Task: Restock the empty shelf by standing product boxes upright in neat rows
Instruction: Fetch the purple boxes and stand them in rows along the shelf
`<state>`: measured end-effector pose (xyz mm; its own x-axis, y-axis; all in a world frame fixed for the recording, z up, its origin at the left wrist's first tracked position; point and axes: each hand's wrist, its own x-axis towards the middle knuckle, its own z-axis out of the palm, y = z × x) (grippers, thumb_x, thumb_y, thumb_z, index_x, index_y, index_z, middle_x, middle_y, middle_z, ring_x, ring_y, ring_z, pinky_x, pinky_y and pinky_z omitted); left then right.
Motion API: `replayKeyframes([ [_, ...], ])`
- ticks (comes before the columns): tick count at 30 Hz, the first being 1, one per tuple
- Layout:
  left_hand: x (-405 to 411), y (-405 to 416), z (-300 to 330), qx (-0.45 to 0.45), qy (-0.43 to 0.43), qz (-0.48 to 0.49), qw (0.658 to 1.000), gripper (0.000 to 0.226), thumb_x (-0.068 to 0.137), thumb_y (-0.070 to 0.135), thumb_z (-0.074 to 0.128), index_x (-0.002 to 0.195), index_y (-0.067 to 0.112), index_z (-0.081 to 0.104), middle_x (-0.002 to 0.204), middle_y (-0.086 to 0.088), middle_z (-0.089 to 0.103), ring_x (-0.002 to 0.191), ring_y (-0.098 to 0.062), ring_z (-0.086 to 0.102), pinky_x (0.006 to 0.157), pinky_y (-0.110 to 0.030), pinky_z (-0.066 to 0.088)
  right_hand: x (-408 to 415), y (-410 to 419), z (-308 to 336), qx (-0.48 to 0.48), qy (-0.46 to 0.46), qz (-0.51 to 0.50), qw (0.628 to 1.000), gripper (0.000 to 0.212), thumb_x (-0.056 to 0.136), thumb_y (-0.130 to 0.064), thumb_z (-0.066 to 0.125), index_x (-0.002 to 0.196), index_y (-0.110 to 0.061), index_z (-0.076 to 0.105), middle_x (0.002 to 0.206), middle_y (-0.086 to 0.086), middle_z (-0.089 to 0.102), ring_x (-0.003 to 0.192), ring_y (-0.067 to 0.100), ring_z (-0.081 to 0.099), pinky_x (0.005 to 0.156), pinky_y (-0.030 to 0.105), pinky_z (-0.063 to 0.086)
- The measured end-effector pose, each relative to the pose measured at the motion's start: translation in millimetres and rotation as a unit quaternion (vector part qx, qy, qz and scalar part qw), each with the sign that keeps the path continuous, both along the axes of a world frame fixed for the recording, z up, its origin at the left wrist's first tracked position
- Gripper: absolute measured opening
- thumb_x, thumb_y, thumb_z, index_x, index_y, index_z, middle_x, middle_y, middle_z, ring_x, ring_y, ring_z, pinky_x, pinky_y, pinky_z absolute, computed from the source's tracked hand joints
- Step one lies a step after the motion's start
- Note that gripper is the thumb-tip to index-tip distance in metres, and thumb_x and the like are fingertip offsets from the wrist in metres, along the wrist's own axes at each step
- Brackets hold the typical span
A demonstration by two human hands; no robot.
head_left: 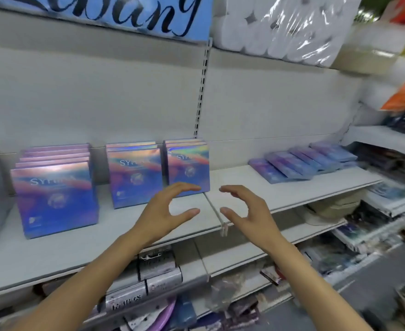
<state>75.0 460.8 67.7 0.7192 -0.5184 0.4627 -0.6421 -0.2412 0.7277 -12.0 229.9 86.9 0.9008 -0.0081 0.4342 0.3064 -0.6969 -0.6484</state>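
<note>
Nothing's held right now: left hand (165, 209) and right hand (246, 211) are both spread in loose C-shapes over the shelf (292, 187). Three upright rows (115, 177) are done at 9 o'clock; flat boxes (301, 161) at 2 o'clock probably get grabbed next, best squared flush beside the last row.

Three upright rows of iridescent boxes (134, 177) – more flat boxes (301, 161) lie rightward.

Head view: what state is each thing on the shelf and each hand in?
Left row of boxes: upright.
Middle row of boxes: upright.
Right row of boxes: upright.
Flat boxes: lying down, overlapping.
Left hand: empty, fingers curved.
Right hand: empty, fingers curved.
</note>
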Motion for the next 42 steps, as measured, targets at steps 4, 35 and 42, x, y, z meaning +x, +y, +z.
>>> replayKeyframes([
  [4,-15,-68,0,0.001,0.008,0.007,1.0,0.04,0.087,0.037,0.076,0.125,0.039,0.063,0.131,0.024,0.06,0.126,0.003,0.051,0.11,-0.029,0.04,-14,-71,-1,-0.005,0.024,-0.001,1.0,0.039,0.092,-0.028,0.071,0.129,-0.029,0.06,0.129,-0.022,0.06,0.124,-0.003,0.051,0.101,0.011,0.038],
  [35,150,-443,-60,0.18,0.215,0.139,0.95,0.07,0.101,0.048,0.048,0.156,0.014,0.022,0.163,-0.012,0.024,0.154,-0.037,0.004,0.122,-0.04,0.009,156,-406,-72,-0.279,0.019,-0.087,0.956,0.068,0.086,-0.029,0.075,0.146,-0.012,0.047,0.156,0.011,0.041,0.148,0.032,0.032,0.118,0.043,0.03],
  [42,151,-481,-49,0.21,0.189,0.119,0.952,0.071,0.104,0.047,0.044,0.16,0.015,0.015,0.169,-0.004,0.008,0.156,-0.019,-0.001,0.121,-0.026,0.0,190,-448,-86,-0.346,-0.029,-0.114,0.931,0.089,0.057,-0.039,0.095,0.133,-0.007,0.061,0.137,0.015,0.061,0.123,0.037,0.062,0.091,0.046,0.058],
])
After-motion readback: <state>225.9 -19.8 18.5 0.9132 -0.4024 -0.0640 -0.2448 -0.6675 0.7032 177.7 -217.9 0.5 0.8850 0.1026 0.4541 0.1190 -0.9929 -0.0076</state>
